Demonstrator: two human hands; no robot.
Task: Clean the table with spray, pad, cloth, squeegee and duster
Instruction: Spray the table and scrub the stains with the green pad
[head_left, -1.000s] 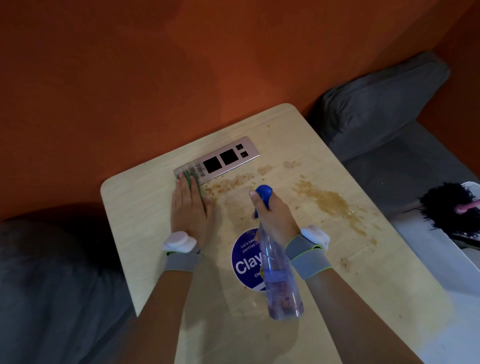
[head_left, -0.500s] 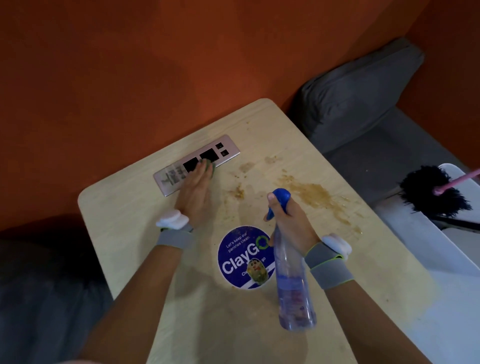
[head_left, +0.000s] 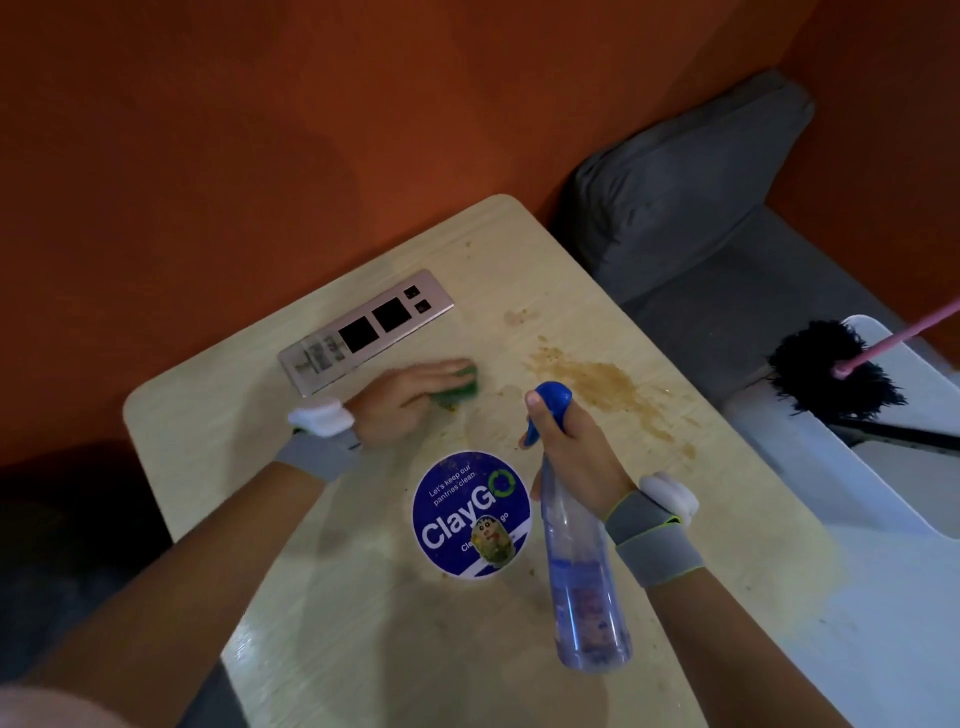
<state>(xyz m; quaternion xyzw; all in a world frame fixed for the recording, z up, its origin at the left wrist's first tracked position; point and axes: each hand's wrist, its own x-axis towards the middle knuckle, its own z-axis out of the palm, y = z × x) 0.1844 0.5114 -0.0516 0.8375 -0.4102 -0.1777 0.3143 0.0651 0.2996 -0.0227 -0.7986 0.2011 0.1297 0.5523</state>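
Since half a second ago our left hand (head_left: 405, 397) has slid off the metal socket panel (head_left: 366, 327) and now lies on the bare wood just below it, left of the frame's centre, fingers pointing right. We stand over the pale wooden table (head_left: 353, 634), which fills the middle and bottom of the frame against an orange wall (head_left: 260, 130). A grey cushion (head_left: 691, 182) leans in the upper right, beside the table's far corner. At the right edge a white tray (head_left: 883, 499) holds the black duster (head_left: 831, 374), its pink handle (head_left: 898, 335) running out of the frame. The clear spray bottle (head_left: 584, 582) hangs in the lower middle, tilted, its blue head up and its base toward us. A round blue ClayGo sticker (head_left: 470, 514) sits on the table just left of the bottle. A brown stain (head_left: 597, 382) spreads right of centre, beyond the bottle's nozzle. Our right hand (head_left: 576, 447) grasps the bottle's neck, with the thumb laid on the blue head. Our left hand presses flat, fingers straight, on the green pad (head_left: 460, 387), which shows from under the fingertips, well short of the stain. Both wrists wear grey bands with white pieces on top.
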